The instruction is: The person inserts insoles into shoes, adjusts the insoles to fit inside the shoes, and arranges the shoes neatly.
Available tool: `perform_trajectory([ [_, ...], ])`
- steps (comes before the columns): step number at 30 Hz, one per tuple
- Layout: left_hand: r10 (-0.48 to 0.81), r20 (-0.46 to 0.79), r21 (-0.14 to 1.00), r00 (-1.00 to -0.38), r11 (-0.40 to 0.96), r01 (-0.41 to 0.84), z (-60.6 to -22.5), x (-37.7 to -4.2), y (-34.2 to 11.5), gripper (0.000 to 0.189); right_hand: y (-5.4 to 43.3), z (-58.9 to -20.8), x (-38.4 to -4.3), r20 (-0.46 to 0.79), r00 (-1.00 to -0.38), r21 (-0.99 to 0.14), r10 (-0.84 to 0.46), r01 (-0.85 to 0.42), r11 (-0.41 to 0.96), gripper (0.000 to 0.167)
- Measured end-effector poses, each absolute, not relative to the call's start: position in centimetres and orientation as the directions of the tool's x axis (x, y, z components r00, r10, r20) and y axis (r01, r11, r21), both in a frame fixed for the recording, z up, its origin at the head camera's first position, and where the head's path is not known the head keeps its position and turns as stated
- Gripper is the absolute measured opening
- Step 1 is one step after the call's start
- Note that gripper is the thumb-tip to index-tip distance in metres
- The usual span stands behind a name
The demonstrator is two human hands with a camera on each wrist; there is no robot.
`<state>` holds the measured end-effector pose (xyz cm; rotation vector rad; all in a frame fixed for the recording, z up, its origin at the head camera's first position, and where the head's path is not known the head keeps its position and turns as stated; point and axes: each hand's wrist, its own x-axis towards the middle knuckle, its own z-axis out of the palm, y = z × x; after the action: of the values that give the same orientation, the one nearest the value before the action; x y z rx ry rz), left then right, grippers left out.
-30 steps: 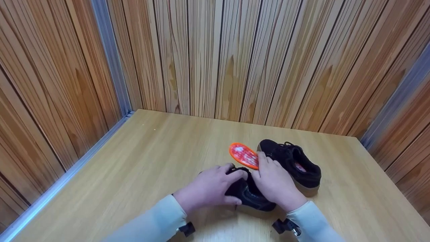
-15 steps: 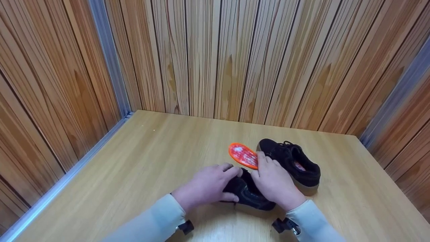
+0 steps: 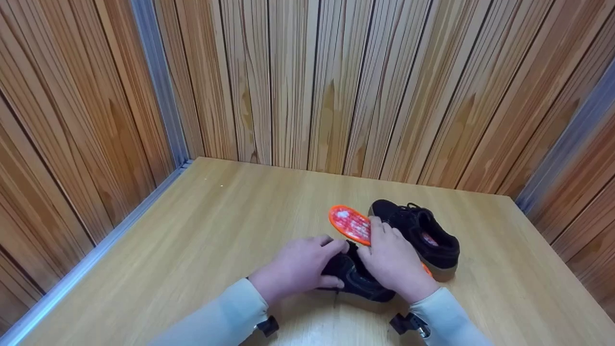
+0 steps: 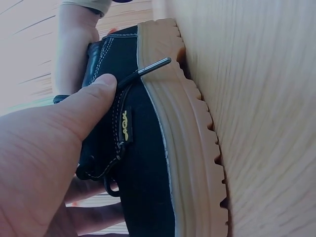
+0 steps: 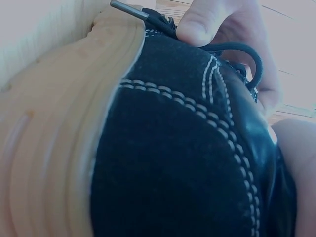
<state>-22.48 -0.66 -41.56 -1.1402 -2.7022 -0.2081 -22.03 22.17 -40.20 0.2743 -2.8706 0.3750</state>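
A black lace-up shoe point(image 3: 353, 278) with a tan gum sole stands on the table between my hands. My left hand point(image 3: 300, 262) grips it over the lacing; in the left wrist view the thumb point(image 4: 96, 101) presses beside a metal-tipped lace point(image 4: 155, 66). My right hand point(image 3: 391, 257) holds an orange-rimmed insole point(image 3: 350, 223) with a red and white surface across its middle. One rounded end sticks out to the left beyond the fingers, and a bit of orange shows behind the wrist. The right thumb's tip is partly hidden near the shoe opening.
A second black shoe point(image 3: 408, 226) stands just right of the right hand, with a reddish insole point(image 3: 429, 239) inside. The wooden table point(image 3: 216, 230) meets wood-panelled walls point(image 3: 288, 86) at the back and sides.
My left hand has slid slightly left and down over the lacing, its fingers drawing back from the shoe opening. The right hand and insole have hardly moved; a little more orange shows behind the right wrist.
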Motion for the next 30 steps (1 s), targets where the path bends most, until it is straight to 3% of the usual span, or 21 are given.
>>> perform_trajectory([
  [6,0.675,0.205,0.069,-0.709,0.712,0.699,-41.5,-22.6,-0.5,0.069,22.3,-40.0,-22.0,0.270,-0.948,-0.226,-0.170,-0.234,0.945,0.087],
  [12,0.677,0.203,0.057,-0.707,0.712,0.699,-41.5,-22.5,-0.6,0.068,22.6,-39.6,-21.9,0.306,-0.932,-0.236,-0.191,-0.269,0.934,0.080],
  [30,0.682,0.258,0.043,-0.684,0.699,0.713,-41.7,-22.4,-0.9,0.066,23.6,-37.6,-21.3,0.208,-0.954,-0.211,-0.217,-0.261,0.942,0.088],
])
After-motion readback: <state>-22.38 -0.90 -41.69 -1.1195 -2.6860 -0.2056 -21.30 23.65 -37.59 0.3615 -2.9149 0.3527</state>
